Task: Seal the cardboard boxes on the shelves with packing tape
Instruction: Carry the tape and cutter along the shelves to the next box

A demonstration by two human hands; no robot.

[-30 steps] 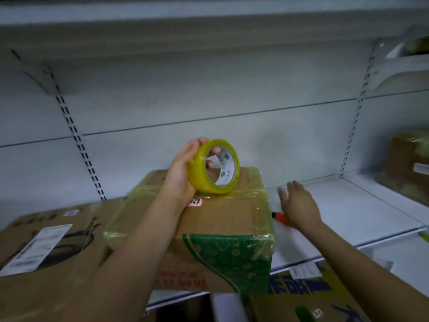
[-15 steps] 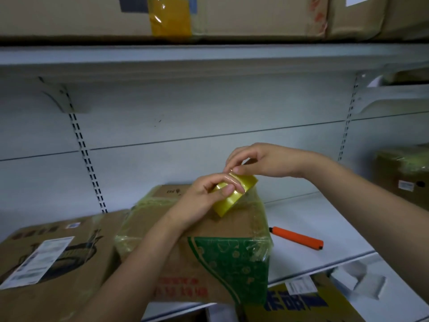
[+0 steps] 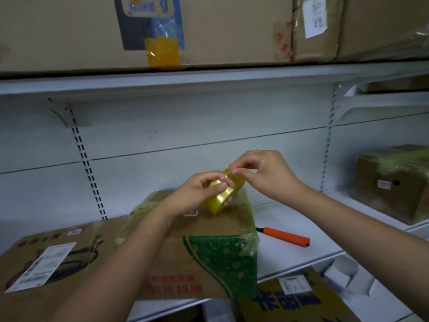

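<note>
Currently left hand grips the yellow roll of packing tape just above the brown cardboard box with green print at the front edge of the white metal shelf; right hand pinches the tape end. Judging by its plastic film, this box looks partly wrapped; no strip laid yet. Orange-handled cutter lies on the shelf right of the box. More cardboard boxes on the shelf above. Dim storeroom.
</note>
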